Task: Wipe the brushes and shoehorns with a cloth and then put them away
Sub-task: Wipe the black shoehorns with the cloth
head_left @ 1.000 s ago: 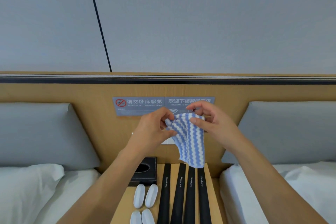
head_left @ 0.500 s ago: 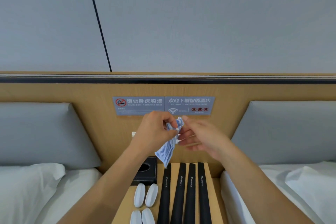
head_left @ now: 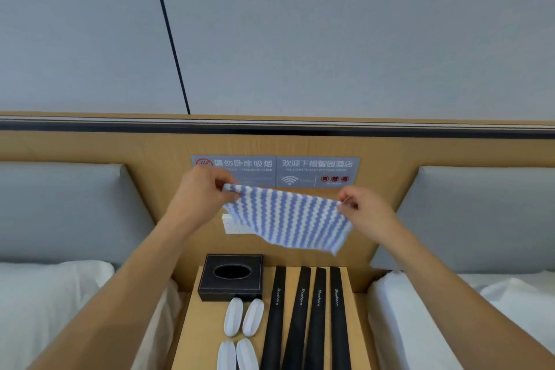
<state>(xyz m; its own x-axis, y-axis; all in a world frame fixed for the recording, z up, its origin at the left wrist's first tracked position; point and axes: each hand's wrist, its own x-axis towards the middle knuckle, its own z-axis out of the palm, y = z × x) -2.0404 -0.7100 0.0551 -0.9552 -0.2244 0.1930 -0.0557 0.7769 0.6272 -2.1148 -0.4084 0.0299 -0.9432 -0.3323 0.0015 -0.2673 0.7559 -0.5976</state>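
**Describer:** Blue-and-white wavy-striped cloth (head_left: 288, 216) hangs spread between your two hands, held up in front of the wooden headboard panel (head_left: 90, 153). Your left hand (head_left: 199, 192) pinches its upper left corner; your right hand (head_left: 365, 207) pinches the upper right corner. Held this way, it falls flat, probably so you can fold or grip it for wiping.

**Listener:** Where are the things I must wipe?

**Describer:** Below the cloth, on the wooden bedside table (head_left: 204, 330). Four long black shoehorns (head_left: 306, 318) lie side by side on the right, running near to far. Four small white brushes (head_left: 241, 330) lie left of them, in two pairs. A black tissue box (head_left: 231, 276) sits beyond the brushes. Nothing looks wiped yet, in my judgement; neither hand touches them.
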